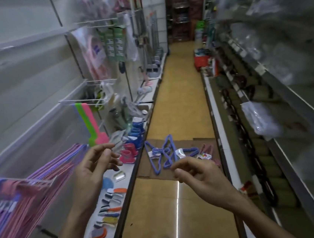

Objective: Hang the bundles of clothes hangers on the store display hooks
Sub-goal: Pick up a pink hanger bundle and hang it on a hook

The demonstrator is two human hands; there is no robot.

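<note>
Hovering over the aisle, both hands hold nothing; left hand [94,169] palm-up with fingers loosely curled and spread apart, just right of the hung hangers; right hand [195,173] lower, fingers loosely bent, thumb and forefinger near each other but pinching nothing visible; blue hanger bundles [165,153] lie loose on a flat brown cardboard sheet [183,155] on the yellow tiled floor [179,101], thin wire-like triangular frames, overlapping, with a shiny clear wrapper band at the middle; a smaller pink bundle [207,150] lies at the cardboard's right end, partly behind the right hand; pink and purple hanger bundles [29,188] already hang on a white wire display hook [40,182] at lower left, slim matte frames packed tight, blurred; further up the left wall more white hooks [84,101], one carrying flat green and pink plastic pieces [88,122]; low white shelf [127,172] below holds small brushes with orange and grey handles [110,201] in a row, pink and blue boot-shaped items [131,146]; right shelving [277,90] holds clear plastic bags [259,119], contents too blurred to tell.
</note>
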